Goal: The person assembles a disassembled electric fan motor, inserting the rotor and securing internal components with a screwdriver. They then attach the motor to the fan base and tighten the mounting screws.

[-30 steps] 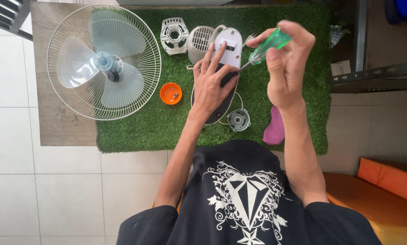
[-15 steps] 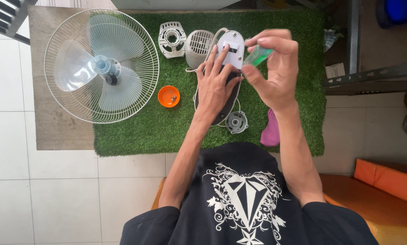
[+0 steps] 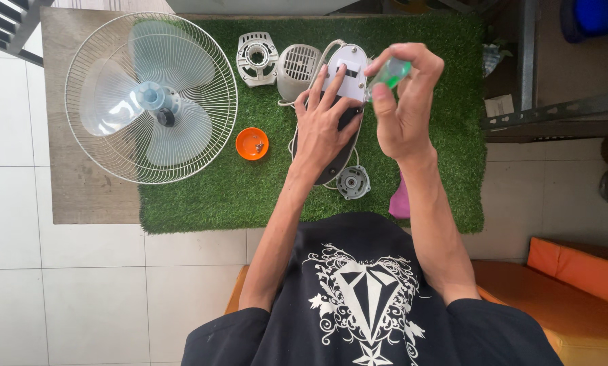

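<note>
My left hand (image 3: 322,122) lies flat on the white and black fan base (image 3: 345,81) on the green turf mat (image 3: 446,169), fingers spread and pressing it down. My right hand (image 3: 406,102) is closed around a green-handled screwdriver (image 3: 393,71), held upright over the base's right edge; its tip is hidden behind the hand. A small grey motor (image 3: 353,181) sits on the mat below my left wrist.
A white fan cage with clear blades (image 3: 151,98) lies at the left on a wooden tabletop (image 3: 87,196). An orange dish with screws (image 3: 252,143), two grey housing parts (image 3: 257,58) (image 3: 297,68) and a pink object (image 3: 399,201) lie on the mat. Metal shelving (image 3: 555,112) stands at the right.
My right hand has turned the screwdriver from a slanted hold to upright and brought it down close to the fan base. My left hand has stayed on the base.
</note>
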